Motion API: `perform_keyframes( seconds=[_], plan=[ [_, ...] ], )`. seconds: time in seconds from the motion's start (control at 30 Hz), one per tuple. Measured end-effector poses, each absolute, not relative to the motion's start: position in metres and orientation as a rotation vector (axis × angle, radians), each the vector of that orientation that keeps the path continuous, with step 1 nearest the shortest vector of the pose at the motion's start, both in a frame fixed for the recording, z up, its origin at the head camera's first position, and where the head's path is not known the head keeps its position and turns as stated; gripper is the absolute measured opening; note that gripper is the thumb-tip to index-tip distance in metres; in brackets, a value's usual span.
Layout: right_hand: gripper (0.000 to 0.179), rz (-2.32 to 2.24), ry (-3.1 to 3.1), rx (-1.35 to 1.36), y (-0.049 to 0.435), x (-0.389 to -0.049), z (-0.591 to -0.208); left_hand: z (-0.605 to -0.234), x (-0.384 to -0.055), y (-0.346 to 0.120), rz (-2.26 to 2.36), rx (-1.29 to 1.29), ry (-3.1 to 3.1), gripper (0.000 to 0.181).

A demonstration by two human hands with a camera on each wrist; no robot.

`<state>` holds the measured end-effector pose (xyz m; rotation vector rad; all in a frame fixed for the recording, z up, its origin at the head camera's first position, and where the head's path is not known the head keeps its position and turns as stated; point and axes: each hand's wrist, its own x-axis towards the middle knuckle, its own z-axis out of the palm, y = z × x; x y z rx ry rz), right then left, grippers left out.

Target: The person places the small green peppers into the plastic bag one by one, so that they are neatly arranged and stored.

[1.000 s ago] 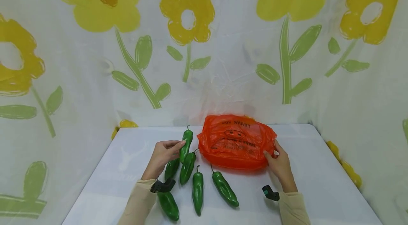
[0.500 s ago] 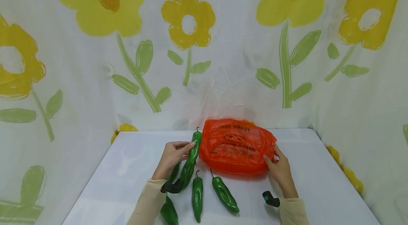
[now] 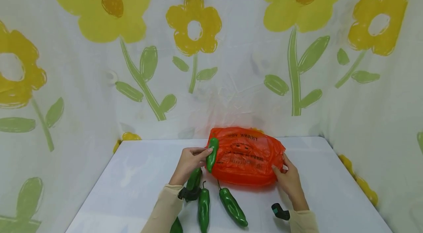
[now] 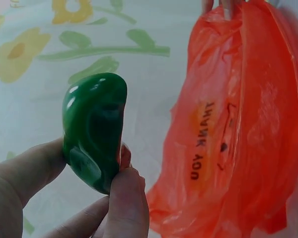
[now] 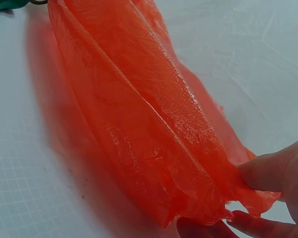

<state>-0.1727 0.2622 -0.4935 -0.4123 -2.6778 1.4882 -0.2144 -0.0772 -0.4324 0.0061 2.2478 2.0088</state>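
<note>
My left hand (image 3: 191, 162) pinches a shiny green chili pepper (image 3: 212, 154) between thumb and fingers. In the head view this pepper overlaps the left end of a red plastic bag (image 3: 246, 161) printed with "THANK YOU" lettering in mirror image. The left wrist view shows the held pepper (image 4: 94, 131) end-on, beside the bag (image 4: 228, 129) with a gap between them. My right hand (image 3: 290, 178) pinches the bag's right end; in the right wrist view, thumb and fingers (image 5: 263, 173) grip its crumpled edge.
Several more green peppers lie on the white table (image 3: 132, 185) in front of the bag: one pepper (image 3: 204, 209) in the middle, another pepper (image 3: 232, 207) right of it, others partly hidden under the left forearm. A flower-printed curtain (image 3: 238, 60) encloses the table's back and sides.
My left hand has carried its pepper to the right, from above the other peppers to the bag's left end. The right hand keeps its grip on the bag. The head view has tilted slightly upward.
</note>
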Motion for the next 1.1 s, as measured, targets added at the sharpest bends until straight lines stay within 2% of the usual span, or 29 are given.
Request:
perform_keyframes(
  seconds=[0.4, 1.1],
  plan=[
    [0.077, 1.506, -2.668, -0.415, 0.261, -0.171, -0.497, -0.435, -0.222, -0.056, 2.002, 0.074, 2.181, 0.051],
    [0.079, 1.478, -2.671, -0.423, 0.258, -0.175, -0.501, -0.449, -0.230, -0.016, 2.020, 0.133, 2.111, 0.046]
  ],
)
